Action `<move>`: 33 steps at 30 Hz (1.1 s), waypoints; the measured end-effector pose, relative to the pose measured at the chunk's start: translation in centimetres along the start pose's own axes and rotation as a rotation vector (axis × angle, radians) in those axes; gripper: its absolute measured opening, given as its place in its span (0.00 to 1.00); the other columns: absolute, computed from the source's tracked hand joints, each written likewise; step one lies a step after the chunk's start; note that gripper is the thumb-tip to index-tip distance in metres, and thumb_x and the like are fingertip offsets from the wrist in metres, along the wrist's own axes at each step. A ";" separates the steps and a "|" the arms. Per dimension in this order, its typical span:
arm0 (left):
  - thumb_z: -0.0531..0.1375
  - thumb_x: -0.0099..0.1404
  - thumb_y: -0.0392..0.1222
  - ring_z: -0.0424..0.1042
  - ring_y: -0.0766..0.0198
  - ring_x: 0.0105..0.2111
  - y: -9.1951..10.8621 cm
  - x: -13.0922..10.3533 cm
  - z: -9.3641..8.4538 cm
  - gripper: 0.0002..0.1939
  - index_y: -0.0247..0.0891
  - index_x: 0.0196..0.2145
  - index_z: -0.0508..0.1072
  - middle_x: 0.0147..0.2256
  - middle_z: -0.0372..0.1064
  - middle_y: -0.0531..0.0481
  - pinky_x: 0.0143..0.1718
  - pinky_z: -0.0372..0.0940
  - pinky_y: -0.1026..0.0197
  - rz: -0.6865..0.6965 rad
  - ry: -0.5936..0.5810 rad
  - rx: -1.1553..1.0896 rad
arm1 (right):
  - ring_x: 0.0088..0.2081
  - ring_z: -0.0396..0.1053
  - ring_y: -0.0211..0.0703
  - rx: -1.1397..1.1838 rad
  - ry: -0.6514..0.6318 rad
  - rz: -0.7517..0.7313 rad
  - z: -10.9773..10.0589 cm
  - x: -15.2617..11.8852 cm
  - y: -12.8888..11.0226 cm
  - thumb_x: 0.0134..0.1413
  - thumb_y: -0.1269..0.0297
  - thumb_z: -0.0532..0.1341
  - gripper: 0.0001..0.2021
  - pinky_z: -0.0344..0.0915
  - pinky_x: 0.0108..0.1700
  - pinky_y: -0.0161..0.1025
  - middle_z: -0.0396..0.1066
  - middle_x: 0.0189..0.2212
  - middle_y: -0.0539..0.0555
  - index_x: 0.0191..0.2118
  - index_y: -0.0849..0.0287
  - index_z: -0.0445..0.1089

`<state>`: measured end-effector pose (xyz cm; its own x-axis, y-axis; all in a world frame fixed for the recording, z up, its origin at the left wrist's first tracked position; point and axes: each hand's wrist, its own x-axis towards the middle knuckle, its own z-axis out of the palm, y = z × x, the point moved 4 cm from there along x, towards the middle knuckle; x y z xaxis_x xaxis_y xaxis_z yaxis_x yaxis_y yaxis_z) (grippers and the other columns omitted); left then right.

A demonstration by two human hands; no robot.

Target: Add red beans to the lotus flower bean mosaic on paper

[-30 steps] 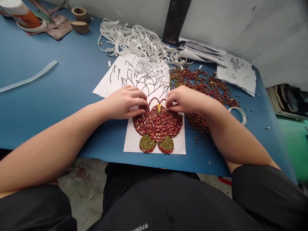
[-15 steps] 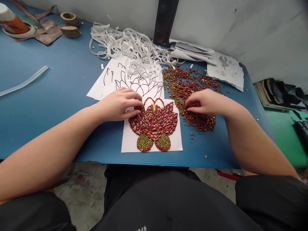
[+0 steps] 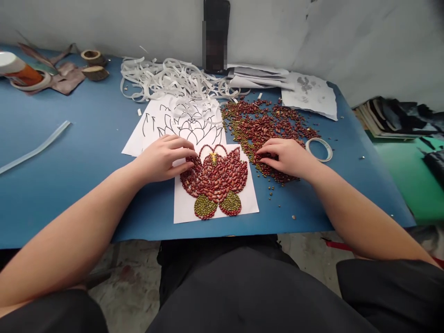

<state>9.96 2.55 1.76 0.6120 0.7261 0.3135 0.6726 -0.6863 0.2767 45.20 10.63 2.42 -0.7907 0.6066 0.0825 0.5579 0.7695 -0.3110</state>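
Note:
A flower picture (image 3: 222,180) made of red beans, with two round patches of green beans at its bottom, lies on a white paper sheet (image 3: 249,203) in front of me. My left hand (image 3: 169,159) rests at its upper left edge, thumb and fingers apart, fingertips at the red beans. Over the near part of the loose bean pile (image 3: 256,122), my right hand (image 3: 277,157) has its fingers bent and a gap between thumb and forefinger. I see nothing held in either hand. A small yellow piece (image 3: 213,157) sits near the top of the flower.
Behind the picture lies a sheet with a line-drawn flower (image 3: 190,129), partly under tangled white strips (image 3: 173,78). A phone (image 3: 217,37) leans on the wall. Around are a tape roll (image 3: 319,150), folded papers (image 3: 308,92), a bottle (image 3: 21,69) and a clear strip (image 3: 38,148).
The view has shifted and tilted, so the table sits differently in it. A tape roll beside my right forearm now shows. Both hands stay at the picture and the bean pile.

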 end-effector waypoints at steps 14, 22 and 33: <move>0.57 0.78 0.50 0.77 0.52 0.44 -0.3 -0.1 -0.4 0.15 0.44 0.49 0.82 0.47 0.81 0.44 0.50 0.72 0.48 0.013 0.018 0.068 | 0.50 0.82 0.54 0.141 0.341 0.143 -2.2 -2.4 4.4 0.66 0.63 0.64 0.12 0.76 0.57 0.51 0.85 0.47 0.55 0.49 0.51 0.85; 0.59 0.77 0.47 0.78 0.52 0.44 -0.6 -0.3 -0.2 0.12 0.46 0.50 0.82 0.47 0.81 0.45 0.49 0.72 0.48 0.022 0.035 0.047 | 0.32 0.77 0.44 0.182 -0.046 0.115 -4.0 -5.0 4.9 0.62 0.54 0.68 0.10 0.70 0.36 0.41 0.82 0.32 0.52 0.38 0.53 0.83; 0.59 0.77 0.47 0.78 0.51 0.45 -0.4 -0.2 -0.6 0.12 0.45 0.51 0.81 0.47 0.81 0.45 0.49 0.72 0.48 0.027 0.018 0.081 | 0.46 0.81 0.53 0.070 0.009 -0.020 -0.8 -3.0 1.0 0.66 0.65 0.67 0.10 0.75 0.50 0.46 0.83 0.45 0.61 0.48 0.58 0.84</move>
<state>9.30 2.62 2.09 0.6232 0.7061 0.3361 0.6880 -0.6994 0.1936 48.32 9.74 2.63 -0.7989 0.5935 0.0974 0.5231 0.7656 -0.3744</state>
